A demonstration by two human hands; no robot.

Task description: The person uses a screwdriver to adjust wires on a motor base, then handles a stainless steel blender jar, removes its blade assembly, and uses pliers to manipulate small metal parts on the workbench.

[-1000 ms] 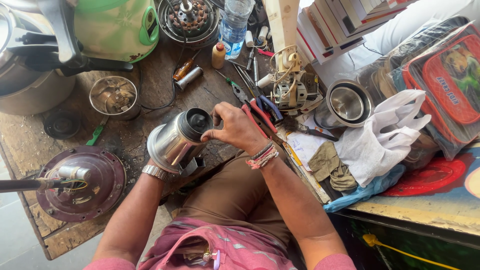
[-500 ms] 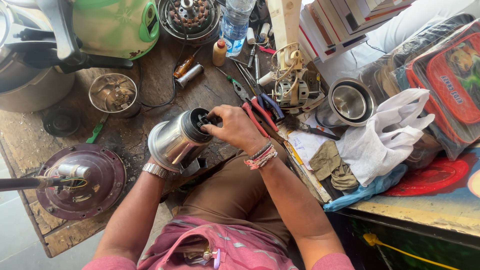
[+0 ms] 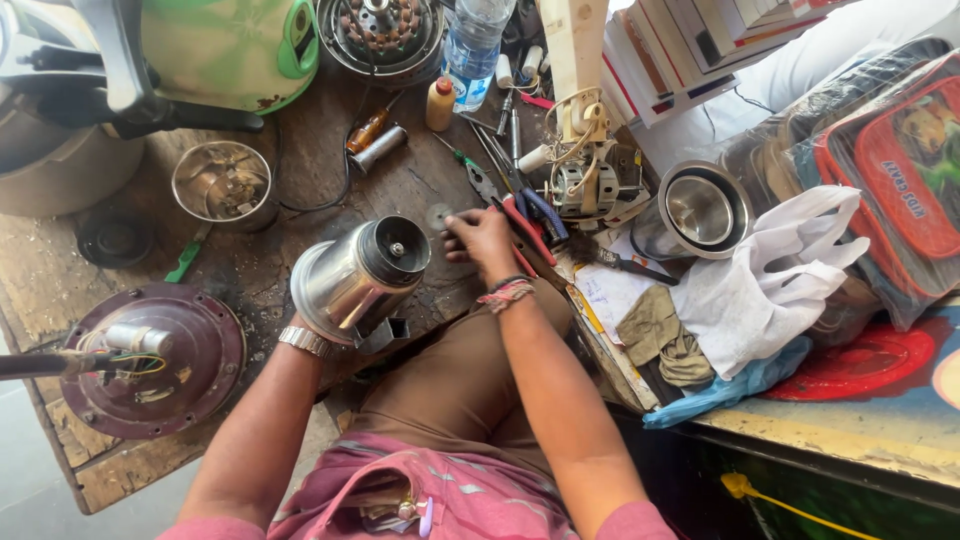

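Steel mixer jar [image 3: 355,280] lay tilted on its side over the wooden workbench [image 3: 250,270], its base facing up, and your left hand [image 3: 318,325] cupped it from below, fingers hidden. Your right hand [image 3: 480,238] rested just beside it, fingertips pinched on a small round disc [image 3: 438,216] near the pliers [image 3: 525,215].

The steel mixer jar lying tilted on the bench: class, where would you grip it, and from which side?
Grip the steel jar around its smooth round body, from the lower left, where the left hand cradles it. The dark base with its spindle points up-right, so keep fingers off that end.
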